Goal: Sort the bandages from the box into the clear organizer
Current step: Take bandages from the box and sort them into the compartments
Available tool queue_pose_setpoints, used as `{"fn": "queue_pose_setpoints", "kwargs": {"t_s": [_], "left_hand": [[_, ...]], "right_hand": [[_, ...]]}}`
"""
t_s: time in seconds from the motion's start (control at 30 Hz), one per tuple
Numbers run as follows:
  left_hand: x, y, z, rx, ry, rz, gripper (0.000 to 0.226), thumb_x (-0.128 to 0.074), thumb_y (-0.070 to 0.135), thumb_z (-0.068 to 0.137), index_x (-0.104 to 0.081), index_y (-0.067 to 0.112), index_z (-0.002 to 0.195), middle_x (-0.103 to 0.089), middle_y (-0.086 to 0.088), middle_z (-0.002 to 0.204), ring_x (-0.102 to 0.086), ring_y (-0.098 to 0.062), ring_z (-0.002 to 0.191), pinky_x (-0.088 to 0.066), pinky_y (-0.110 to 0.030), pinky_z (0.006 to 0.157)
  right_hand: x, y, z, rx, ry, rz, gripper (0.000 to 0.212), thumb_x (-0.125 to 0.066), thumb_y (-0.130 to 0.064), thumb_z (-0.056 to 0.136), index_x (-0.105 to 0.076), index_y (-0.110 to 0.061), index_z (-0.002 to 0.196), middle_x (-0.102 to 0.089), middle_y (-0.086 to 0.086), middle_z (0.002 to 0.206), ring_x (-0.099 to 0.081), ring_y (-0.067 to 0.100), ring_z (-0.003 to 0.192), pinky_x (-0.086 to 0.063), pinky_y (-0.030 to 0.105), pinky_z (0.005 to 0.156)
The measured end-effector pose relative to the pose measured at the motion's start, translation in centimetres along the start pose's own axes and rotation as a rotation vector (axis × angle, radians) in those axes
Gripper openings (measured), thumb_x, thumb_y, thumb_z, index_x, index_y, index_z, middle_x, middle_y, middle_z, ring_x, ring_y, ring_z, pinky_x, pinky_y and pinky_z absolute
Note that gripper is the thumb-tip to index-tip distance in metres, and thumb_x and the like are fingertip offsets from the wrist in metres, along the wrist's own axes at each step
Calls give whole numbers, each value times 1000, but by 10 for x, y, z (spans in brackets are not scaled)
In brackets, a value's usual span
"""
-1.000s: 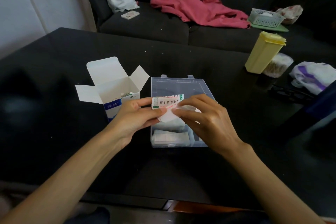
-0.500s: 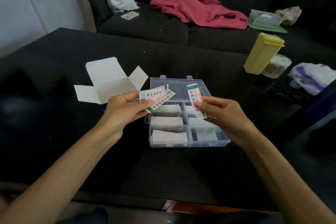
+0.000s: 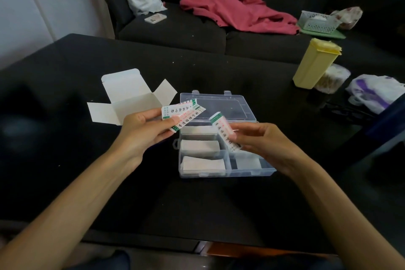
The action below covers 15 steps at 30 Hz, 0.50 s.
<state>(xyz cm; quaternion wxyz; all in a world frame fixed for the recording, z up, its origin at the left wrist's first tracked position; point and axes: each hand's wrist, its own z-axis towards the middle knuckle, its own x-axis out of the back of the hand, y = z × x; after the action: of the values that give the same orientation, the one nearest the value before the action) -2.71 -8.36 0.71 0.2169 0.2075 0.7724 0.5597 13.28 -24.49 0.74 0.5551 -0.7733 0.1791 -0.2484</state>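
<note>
The clear organizer lies open on the black table, lid back, with white bandage stacks in several compartments. Left of it stands the open white bandage box. My left hand pinches a small fan of wrapped bandages above the organizer's left edge. My right hand pinches a single wrapped bandage over the organizer's right compartments.
A yellow lidded container, a round tub and a white-purple bag crowd the table's right side. Behind the table is a dark sofa with a red garment, a phone, a white bag and a basket.
My hands drew apart one second ago: the right pulled one bandage from the bunch and now holds it slightly lower over the organizer. The left keeps the rest.
</note>
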Motion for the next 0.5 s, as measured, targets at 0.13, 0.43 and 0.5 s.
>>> {"fn": "queue_pose_setpoints", "kwargs": {"t_s": [0.13, 0.43, 0.5], "left_hand": [[1, 2, -1, 7, 7, -15, 39, -69, 8, 81, -63, 15, 119, -70, 2, 99, -67, -11, 86, -57, -18, 60], [3, 4, -2, -9, -16, 0, 37, -68, 8, 81, -64, 15, 117, -70, 3, 98, -67, -11, 88, -57, -17, 62], [3, 4, -3, -8, -14, 0, 37, -68, 8, 81, -64, 16, 117, -70, 4, 97, -66, -11, 86, -57, -18, 61]], "right_hand": [[-8, 4, -1, 254, 30, -381, 15, -73, -10, 76, -71, -23, 83, -69, -8, 90, -69, 8, 80, -54, 16, 66], [-26, 24, 2, 629, -152, -1008, 18, -68, -24, 84, -72, -30, 101, -68, -11, 104, -58, 1, 97, -50, 25, 89], [-25, 23, 1, 549, -168, -971, 23, -63, -20, 85, -71, -32, 103, -66, -11, 110, -55, 0, 102, -45, 20, 92]]}}
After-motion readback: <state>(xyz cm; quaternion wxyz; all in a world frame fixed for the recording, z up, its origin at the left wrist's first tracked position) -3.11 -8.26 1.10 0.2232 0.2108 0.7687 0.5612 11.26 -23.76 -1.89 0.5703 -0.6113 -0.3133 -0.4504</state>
